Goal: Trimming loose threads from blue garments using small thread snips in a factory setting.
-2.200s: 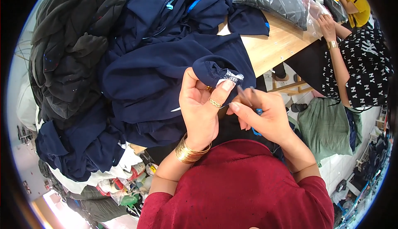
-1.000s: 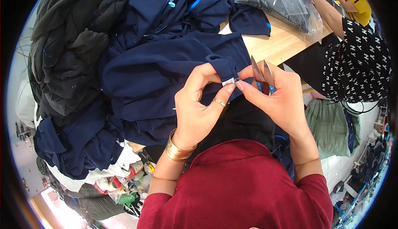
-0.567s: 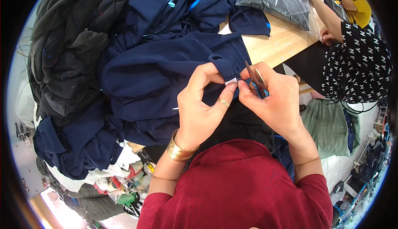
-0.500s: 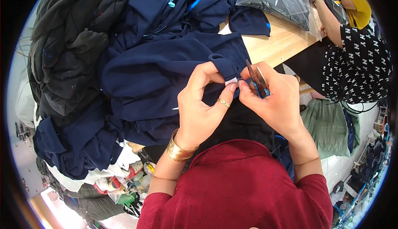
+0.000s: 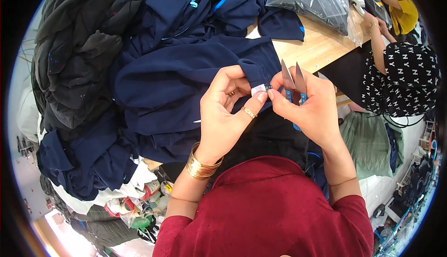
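Note:
My left hand (image 5: 222,115) is closed in a pinch on the hem of a navy garment (image 5: 179,82), its thumb beside a small white label (image 5: 258,89). Between the fingers of my right hand (image 5: 316,110) sits a pair of thread snips (image 5: 288,82) with blue handles, blades apart and pointing away from me. The right thumb and fingertip also meet at the garment's edge, close to the label. What that fingertip pinches there is too small to make out. The rest of the garment spreads over the table to the left.
Dark grey garments (image 5: 79,57) are heaped at the left, with more navy clothing (image 5: 181,10) behind. A clear-bagged garment (image 5: 307,3) lies on the wooden table (image 5: 302,54). At the far right, two people work. Green cloth (image 5: 368,143) hangs at the right.
The snips have turned so both blades now show, spread apart. The label is more exposed beside my left thumb. The nearer person's arm at the far right has moved.

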A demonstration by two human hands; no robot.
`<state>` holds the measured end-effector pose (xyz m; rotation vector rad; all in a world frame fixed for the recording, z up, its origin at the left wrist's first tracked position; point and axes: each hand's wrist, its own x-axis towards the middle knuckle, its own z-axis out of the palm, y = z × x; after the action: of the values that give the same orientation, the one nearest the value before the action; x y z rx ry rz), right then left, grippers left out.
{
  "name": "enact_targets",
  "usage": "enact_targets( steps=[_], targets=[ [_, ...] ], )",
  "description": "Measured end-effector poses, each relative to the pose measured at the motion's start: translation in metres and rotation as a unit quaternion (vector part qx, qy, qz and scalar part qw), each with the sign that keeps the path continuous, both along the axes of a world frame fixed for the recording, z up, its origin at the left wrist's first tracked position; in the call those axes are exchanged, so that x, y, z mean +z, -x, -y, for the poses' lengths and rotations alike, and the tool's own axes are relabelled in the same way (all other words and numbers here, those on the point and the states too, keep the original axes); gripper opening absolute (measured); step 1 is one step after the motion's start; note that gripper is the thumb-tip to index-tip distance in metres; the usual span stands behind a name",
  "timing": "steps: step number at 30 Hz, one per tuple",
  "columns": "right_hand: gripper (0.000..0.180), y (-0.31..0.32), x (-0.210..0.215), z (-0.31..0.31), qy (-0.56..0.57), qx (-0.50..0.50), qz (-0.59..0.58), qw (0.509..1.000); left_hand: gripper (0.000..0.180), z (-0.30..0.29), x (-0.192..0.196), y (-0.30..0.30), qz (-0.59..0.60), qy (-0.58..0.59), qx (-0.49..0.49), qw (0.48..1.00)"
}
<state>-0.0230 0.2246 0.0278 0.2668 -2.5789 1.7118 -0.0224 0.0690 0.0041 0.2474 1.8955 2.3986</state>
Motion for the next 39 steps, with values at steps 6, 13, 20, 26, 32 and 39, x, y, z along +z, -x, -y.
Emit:
enact_targets(
  steps=[6,13,20,26,32,39],
  targets=[
    [0.012,-0.002,-0.009,0.004,-0.079,-0.015,-0.116,0.99,0.026,-0.001,-0.001,-0.003,-0.156,0.244,0.066,0.955],
    [0.009,0.002,-0.003,-0.003,0.072,-0.002,0.058,0.996,0.029,0.002,0.003,0.0,-0.004,0.015,0.012,1.0],
    [0.01,-0.001,0.0,-0.005,0.112,0.002,0.097,0.989,0.032,0.004,-0.001,0.002,0.029,-0.024,-0.001,0.999],
    [0.012,-0.002,-0.003,-0.006,0.07,0.007,0.065,0.995,0.033,0.004,-0.001,0.002,0.034,-0.026,0.001,0.999],
    [0.012,-0.002,-0.003,-0.004,0.068,0.0,0.054,0.996,0.034,0.004,-0.002,0.002,0.03,-0.028,0.003,0.999],
    [0.013,-0.004,0.004,-0.001,0.105,-0.019,0.079,0.991,0.034,0.002,-0.001,0.002,0.049,-0.06,0.016,0.997]
  ],
)
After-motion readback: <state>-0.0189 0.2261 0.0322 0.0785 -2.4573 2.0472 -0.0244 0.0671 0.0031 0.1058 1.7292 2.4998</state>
